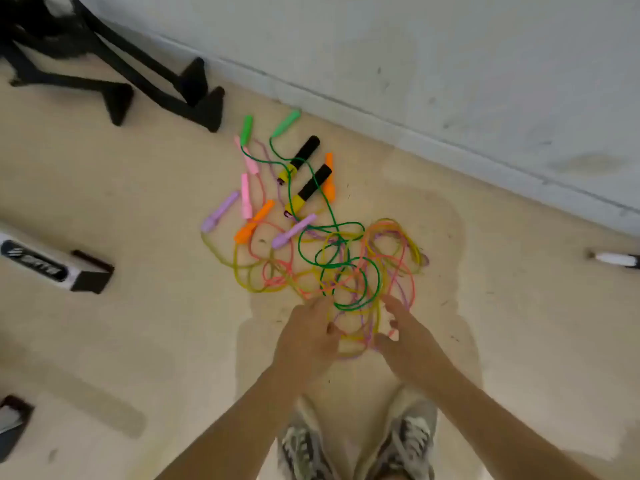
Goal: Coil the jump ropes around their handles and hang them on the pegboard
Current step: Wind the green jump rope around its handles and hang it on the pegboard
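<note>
Several jump ropes lie tangled on the beige floor, their cords (346,268) knotted in green, yellow, pink, orange and purple loops. The handles spread out beyond: green handles (246,129), pink handles (246,195), purple handles (220,212), orange handles (254,221) and black-and-yellow handles (311,192). My left hand (306,336) and my right hand (403,336) reach into the near edge of the tangle, fingers curled around cords there. No pegboard is in view.
A grey wall (450,64) runs diagonally across the top right. Black stand legs (114,74) rest on the floor at the top left. A white-and-black box (52,265) lies at the left. A white marker (616,259) lies at the right edge. My shoes (356,448) are below.
</note>
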